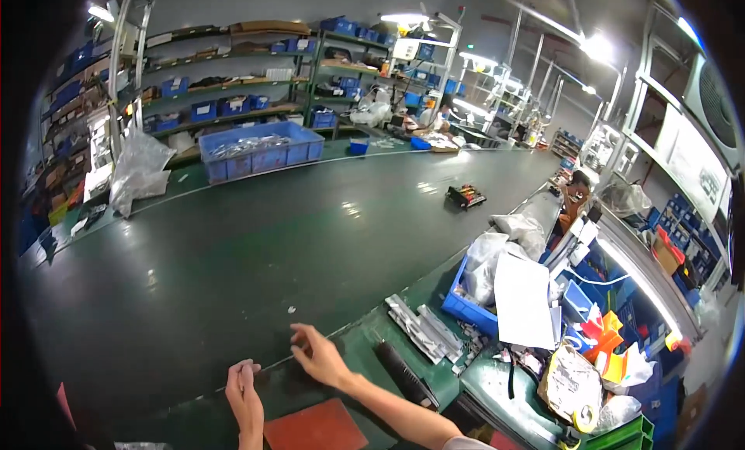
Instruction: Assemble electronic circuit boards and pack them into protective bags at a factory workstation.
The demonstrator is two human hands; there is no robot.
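Note:
My left hand [244, 396] is at the near edge of the dark belt, with its thumb and fingers pressed together. What they hold, if anything, is too small or hidden to tell. My right hand [320, 358] reaches over the same edge, its fingers loosely bent and apart, holding nothing visible. Just beyond it, a small whitish scrap [292, 309] lies on the belt. Under my forearms is a flat reddish-brown mat [317, 428]. A black, rod-shaped tool [400, 368] lies on the green bench to the right of my right forearm. Pale grey strips [423, 331] are stacked past it.
The wide dark conveyor belt [233, 271] runs to the far right, carrying a small black assembly [466, 196]. A blue bin [472, 306] with plastic bags stands at right, a white sheet [524, 302] against it. Across the belt sits a large blue crate [264, 151]. A person [573, 198] works farther along.

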